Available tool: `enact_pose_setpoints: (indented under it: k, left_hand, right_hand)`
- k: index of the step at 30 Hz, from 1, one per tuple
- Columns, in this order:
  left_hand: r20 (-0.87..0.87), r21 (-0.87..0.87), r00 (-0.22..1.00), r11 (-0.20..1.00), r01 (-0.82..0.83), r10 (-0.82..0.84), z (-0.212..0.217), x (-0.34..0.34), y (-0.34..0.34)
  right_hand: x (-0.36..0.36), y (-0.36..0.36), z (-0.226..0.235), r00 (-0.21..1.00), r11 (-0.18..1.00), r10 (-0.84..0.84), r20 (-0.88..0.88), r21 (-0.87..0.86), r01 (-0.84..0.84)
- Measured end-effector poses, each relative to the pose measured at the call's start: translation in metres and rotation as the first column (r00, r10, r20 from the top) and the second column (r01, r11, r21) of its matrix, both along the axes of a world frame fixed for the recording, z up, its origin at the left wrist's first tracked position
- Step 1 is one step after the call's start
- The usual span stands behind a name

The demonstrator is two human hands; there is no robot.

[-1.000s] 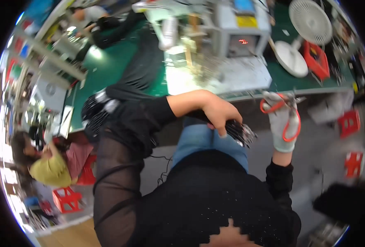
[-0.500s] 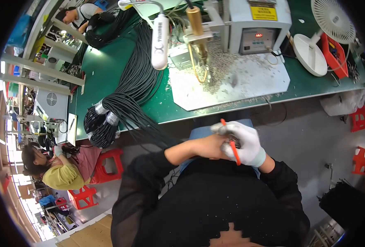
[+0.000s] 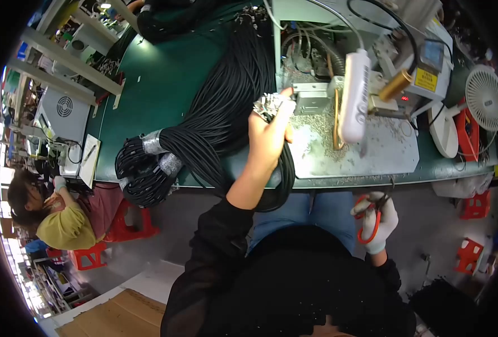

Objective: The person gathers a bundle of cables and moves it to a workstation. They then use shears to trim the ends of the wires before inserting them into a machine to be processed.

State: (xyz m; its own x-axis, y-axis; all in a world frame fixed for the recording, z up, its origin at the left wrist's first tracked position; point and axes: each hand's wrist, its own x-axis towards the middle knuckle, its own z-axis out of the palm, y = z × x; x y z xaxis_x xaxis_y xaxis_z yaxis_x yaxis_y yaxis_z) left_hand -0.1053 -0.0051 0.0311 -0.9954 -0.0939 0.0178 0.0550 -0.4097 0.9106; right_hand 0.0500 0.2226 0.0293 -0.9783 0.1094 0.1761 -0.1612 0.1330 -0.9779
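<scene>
Raised from over my lap to above the desk [image 3: 167,70], the black cables [image 3: 287,171] now sit in my left hand [image 3: 267,137], its grip closed round them just below their bright ends [image 3: 267,104]. If that squeeze slackens, some could slide and leave the ends uneven; the hanging loop might also snag on the desk edge. My left forearm reaches forward, fist upright. Well apart, my gloved right hand [image 3: 385,222] hangs low near the edge, fingers round the scissors [image 3: 377,226]; whether the blades are spread, I cannot tell.
</scene>
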Motion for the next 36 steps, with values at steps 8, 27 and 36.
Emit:
enact_pose_setpoints:
  k: [8, 27, 36]
  left_hand:
    - [-0.102, -0.173, 0.994, 0.984, -0.047, 0.030, 0.005, 0.007, -0.001]
    - [-0.023, -0.223, 0.998, 0.973, 0.056, -0.062, 0.021, 0.010, -0.003]
    - [-0.075, -0.235, 0.996, 0.971, 0.036, -0.055, 0.015, 0.007, 0.002]
  right_hand:
    - [-0.002, -0.020, -0.009, 0.999, 0.996, 0.035, 0.015, 0.087, -0.036]
    - [0.000, -0.010, -0.028, 0.999, 0.999, 0.042, -0.009, 0.027, -0.042]
    - [0.001, -0.006, -0.027, 0.998, 0.997, 0.053, 0.020, 0.056, -0.054]
